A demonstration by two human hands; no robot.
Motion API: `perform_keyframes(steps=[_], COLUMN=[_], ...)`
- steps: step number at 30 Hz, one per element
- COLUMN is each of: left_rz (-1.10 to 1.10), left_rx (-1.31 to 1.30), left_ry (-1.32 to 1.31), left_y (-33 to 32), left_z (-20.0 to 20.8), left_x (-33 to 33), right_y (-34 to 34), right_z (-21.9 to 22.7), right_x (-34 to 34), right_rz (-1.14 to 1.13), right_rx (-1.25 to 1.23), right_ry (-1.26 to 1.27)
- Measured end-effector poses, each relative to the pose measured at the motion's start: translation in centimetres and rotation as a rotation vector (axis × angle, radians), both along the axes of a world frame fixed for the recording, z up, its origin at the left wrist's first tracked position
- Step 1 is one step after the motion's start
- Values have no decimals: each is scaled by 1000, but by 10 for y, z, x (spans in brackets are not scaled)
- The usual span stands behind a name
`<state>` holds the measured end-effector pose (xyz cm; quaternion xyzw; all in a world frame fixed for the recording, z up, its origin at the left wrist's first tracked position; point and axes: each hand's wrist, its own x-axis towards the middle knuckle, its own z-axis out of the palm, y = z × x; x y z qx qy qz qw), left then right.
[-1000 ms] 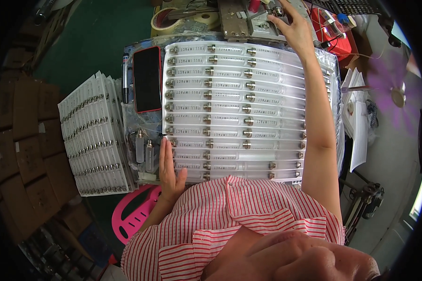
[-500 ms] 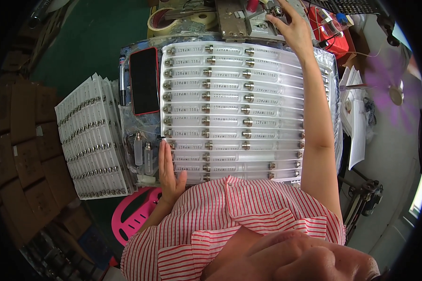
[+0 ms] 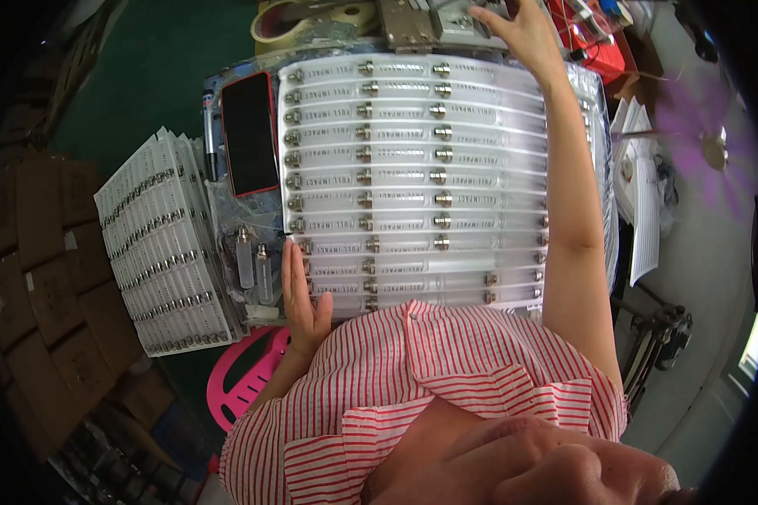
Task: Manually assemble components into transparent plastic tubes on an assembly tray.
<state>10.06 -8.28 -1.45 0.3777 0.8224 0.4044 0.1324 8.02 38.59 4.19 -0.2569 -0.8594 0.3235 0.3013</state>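
Note:
A fan of long clear plastic packets (image 3: 413, 177), each with small metal fittings inside, lies spread over the table in front of me. My left hand (image 3: 301, 290) rests flat against the left edge of the nearest packets, fingers straight and holding nothing. My right hand (image 3: 526, 29) is stretched far forward, past the packets, fingers apart on a grey metal device (image 3: 434, 21) at the table's back edge. Whether it grips anything there is hard to see.
A black phone in a red case (image 3: 249, 135) lies left of the packets, with two small clear bottles (image 3: 254, 265) below it. A second stack of packets (image 3: 164, 244) sits further left. Cardboard boxes (image 3: 34, 278), a pink stool (image 3: 248, 374), tape rolls (image 3: 312, 17) and papers (image 3: 644, 210) surround the table.
The view has shifted slightly, so the packets sit lower in the picture. Both hands stay where they were.

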Motion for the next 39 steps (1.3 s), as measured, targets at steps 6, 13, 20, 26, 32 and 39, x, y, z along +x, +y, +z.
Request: perform_keyframes(steps=[6, 13, 20, 26, 32, 39], left_rz=[29, 38, -8, -206, -351, -272], left_rx=[20, 31, -19, 163, 207, 304], left_ry=[-38, -59, 378, 494, 581, 1216], left_y=[1, 2, 12, 59, 178, 348], left_z=[15, 8, 47, 70, 59, 61], left_x=[9, 3, -14, -56, -95, -156], right_y=[-35, -160, -196, -141, -68, -7], right_z=[28, -6, -21, -7, 1, 6], right_x=[98, 213, 233, 193, 189, 152], right_rz=[68, 469, 414, 336, 101, -1], right_rx=[282, 141, 318, -237, -360, -323], right_ry=[-217, -438, -357, -174, 137, 234])
